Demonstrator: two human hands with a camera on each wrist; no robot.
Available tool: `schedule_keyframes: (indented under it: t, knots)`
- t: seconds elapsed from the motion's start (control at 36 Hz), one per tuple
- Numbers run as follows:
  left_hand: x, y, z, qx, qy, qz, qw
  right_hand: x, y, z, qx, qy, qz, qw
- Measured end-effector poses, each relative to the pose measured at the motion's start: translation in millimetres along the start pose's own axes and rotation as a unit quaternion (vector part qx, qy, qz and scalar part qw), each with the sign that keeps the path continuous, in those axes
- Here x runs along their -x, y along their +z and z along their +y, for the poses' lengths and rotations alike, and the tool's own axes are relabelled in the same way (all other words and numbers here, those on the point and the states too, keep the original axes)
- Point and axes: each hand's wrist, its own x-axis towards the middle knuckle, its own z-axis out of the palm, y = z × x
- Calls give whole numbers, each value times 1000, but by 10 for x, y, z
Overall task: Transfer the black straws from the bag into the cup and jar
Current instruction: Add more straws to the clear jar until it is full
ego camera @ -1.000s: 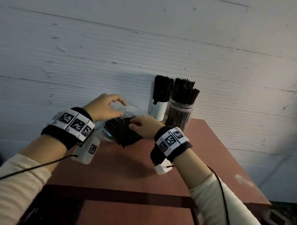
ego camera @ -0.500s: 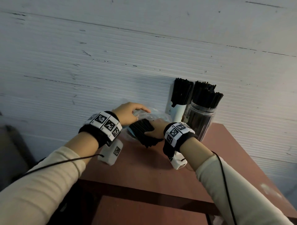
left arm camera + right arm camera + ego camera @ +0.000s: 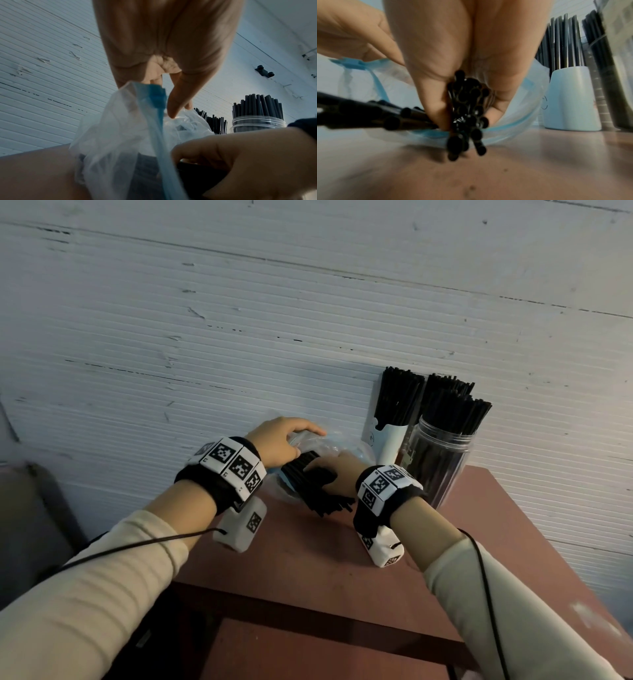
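A clear plastic bag (image 3: 310,445) with a blue zip strip (image 3: 157,100) lies on the red-brown table (image 3: 308,563) against the wall. My left hand (image 3: 279,440) pinches the bag's top edge and holds its mouth up. My right hand (image 3: 334,474) reaches into the bag and grips a bundle of black straws (image 3: 465,116) whose ends stick out toward the wrist camera. More black straws (image 3: 368,113) lie loose in the bag mouth. A white cup (image 3: 387,441) and a clear jar (image 3: 442,463) stand to the right, both packed with upright black straws.
A white ribbed wall (image 3: 239,320) rises directly behind the table. The cup (image 3: 571,98) and jar sit close beside the bag at the table's back right. Bare tabletop lies in front of my hands. A dark object stands at the far left, off the table.
The head view has shifted, putting hands and containers further right and lower. My right hand has closed round a bundle of straws in the bag; the left still holds the bag's edge.
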Motion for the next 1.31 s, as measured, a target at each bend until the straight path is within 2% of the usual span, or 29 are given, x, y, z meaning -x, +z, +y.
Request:
schedule_keyframes:
  t: [0.36, 0.64, 0.75, 1.08, 1.19, 1.31]
  knots:
    - [-24, -17, -13, 5, 2, -16, 1000, -21, 65, 76, -17, -17, 14, 1000]
    - [6, -21, -10, 1, 8, -29, 1000, 55, 26, 50, 18, 5, 72, 997]
    - [18, -15, 4, 6, 10, -28, 1000, 112, 19, 70, -38, 11, 84, 996]
    - [43, 26, 23, -2, -7, -41, 999, 629, -123, 207, -98, 8, 90, 991]
    - [70, 37, 60, -6, -4, -19, 1000, 863, -203, 294, -129, 10, 95, 987]
    - [102, 99, 154, -46, 33, 80, 995, 1064, -268, 359, -134, 8, 99, 986]
